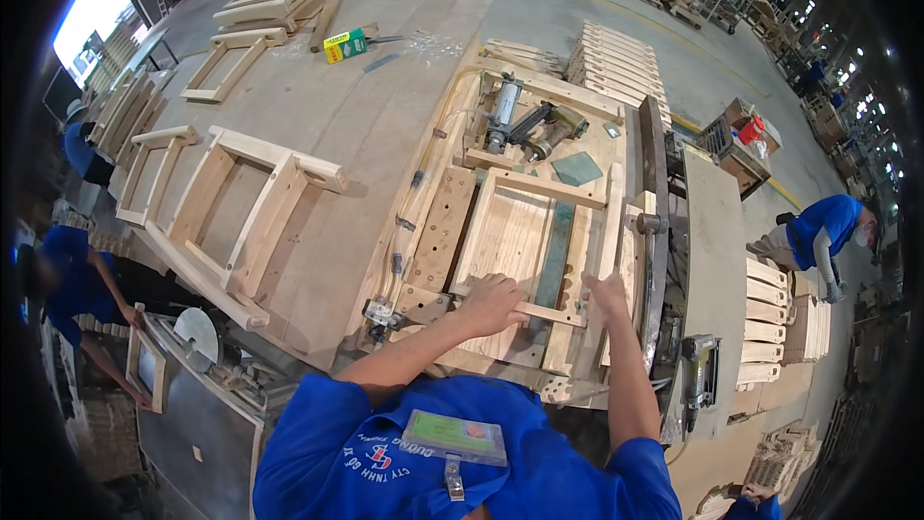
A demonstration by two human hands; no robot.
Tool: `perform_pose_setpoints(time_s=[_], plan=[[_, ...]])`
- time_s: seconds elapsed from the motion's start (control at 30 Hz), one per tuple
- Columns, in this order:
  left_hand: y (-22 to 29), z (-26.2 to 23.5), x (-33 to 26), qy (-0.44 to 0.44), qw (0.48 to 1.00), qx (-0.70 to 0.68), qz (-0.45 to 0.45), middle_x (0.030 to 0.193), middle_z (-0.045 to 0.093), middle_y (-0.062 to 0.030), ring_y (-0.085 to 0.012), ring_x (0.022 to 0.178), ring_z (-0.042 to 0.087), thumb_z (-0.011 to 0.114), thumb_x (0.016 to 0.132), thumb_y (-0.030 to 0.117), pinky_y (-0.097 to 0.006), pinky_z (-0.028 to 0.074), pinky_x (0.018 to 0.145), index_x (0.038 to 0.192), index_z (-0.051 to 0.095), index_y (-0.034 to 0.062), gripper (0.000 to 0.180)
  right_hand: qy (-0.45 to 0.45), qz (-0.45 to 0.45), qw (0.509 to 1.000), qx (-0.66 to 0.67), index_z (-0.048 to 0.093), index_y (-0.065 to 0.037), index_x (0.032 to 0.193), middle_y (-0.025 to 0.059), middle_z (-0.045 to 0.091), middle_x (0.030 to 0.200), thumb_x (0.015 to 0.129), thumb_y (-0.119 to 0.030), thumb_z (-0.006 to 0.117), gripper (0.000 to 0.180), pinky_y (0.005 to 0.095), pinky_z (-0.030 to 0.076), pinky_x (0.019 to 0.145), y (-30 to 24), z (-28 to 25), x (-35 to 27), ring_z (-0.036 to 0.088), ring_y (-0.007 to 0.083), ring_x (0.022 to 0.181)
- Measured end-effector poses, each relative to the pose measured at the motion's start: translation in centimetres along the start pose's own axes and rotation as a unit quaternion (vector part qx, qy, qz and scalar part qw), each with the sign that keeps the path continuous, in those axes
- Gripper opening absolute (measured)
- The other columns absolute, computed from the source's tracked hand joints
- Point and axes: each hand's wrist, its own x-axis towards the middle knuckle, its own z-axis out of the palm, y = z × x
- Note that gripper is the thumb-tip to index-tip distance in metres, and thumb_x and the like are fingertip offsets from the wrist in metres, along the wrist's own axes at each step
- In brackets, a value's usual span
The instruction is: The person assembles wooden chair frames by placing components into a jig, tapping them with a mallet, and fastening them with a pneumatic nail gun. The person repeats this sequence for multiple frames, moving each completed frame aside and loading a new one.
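Plywood workbench (366,125) bears wooden frames (236,217) (perhaps chair parts).

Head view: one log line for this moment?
left hand: on wooden slat | right hand: at slat end | slat: across frame in assembly jig

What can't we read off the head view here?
- Left hand: fingers curl over the slat, so contact beneath is hidden.
- Right hand: fingertips hidden behind the frame rail; grip unclear.
- Nail gun: partly cut off by the jig edge.
- Far pallets: too small and bent near the rim.
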Motion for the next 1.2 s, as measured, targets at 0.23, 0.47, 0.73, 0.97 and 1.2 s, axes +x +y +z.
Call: perform_pose_setpoints(time_s=[0.23, 0.47, 0.73, 0.97, 1.2], plan=[[-0.9, 1.4, 0.7, -0.001, 0.996, 0.003, -0.089, 0.096, 0.069, -0.0117, -0.0338, 0.098, 0.069, 0.077, 0.091, 0.042, -0.047, 0.051, 0.089, 0.105, 0.075, 0.0089, 0.036, 0.054, -0.041, 0.987, -0.142, 0.046, 0.01, 0.15, 0.0322, 0.065, 0.133, 0.089, -0.038, 0.081, 0.085, 0.0469, 0.055, 0.104, 4.2, 1.2, 5.0, 0.068, 0.0444, 0.119], [-0.4, 2.2, -1.5, 0.043, 0.992, 0.033, -0.11, 0.095, 0.068, -0.0104, -0.0325, 0.094, 0.068, 0.08, 0.088, 0.036, -0.047, 0.051, 0.086, 0.104, 0.077, 0.008, 0.032, 0.063, -0.075, 0.937, -0.334, 0.051, 0.009, 0.144, 0.0383, 0.055, 0.138, 0.09, -0.045, 0.08, 0.081, 0.0536, 0.048, 0.11, 4.5, 2.6, 2.6, 0.057, 0.0535, 0.127], [-0.3, 2.5, -2.1, 0.046, 0.992, 0.041, -0.113, 0.096, 0.068, -0.0114, -0.0337, 0.092, 0.067, 0.08, 0.088, 0.027, -0.047, 0.052, 0.088, 0.11, 0.077, 0.0092, 0.028, 0.054, -0.387, 0.836, -0.386, 0.063, -0.001, 0.127, 0.0194, 0.067, 0.119, 0.087, -0.03, 0.079, 0.053, 0.0543, 0.045, 0.106, 0.8, 4.6, -5.7, 0.065, 0.0398, 0.106], [-0.3, 0.8, -2.6, 0.046, 0.995, -0.015, -0.093, 0.105, 0.071, -0.0148, -0.0373, 0.104, 0.068, 0.079, 0.087, 0.017, -0.049, 0.054, 0.095, 0.117, 0.073, 0.007, 0.033, -0.031, -0.411, 0.814, -0.408, 0.065, -0.004, 0.121, 0.0146, 0.068, 0.105, 0.087, -0.02, 0.074, 0.038, 0.0455, 0.047, 0.091, 3.6, 8.5, -9.3, 0.065, 0.0329, 0.099], [-1.1, -8.0, -8.9, 0.203, 0.976, 0.081, -0.027, 0.124, 0.067, -0.0157, -0.0407, 0.125, 0.062, 0.085, 0.083, 0.01, -0.055, 0.05, 0.11, 0.12, 0.069, 0.0018, 0.04, -0.028, -0.394, 0.831, -0.392, 0.065, -0.003, 0.125, 0.015, 0.067, 0.105, 0.088, -0.023, 0.076, 0.043, 0.0484, 0.048, 0.096, 3.4, 8.5, -10.2, 0.064, 0.0358, 0.104]])
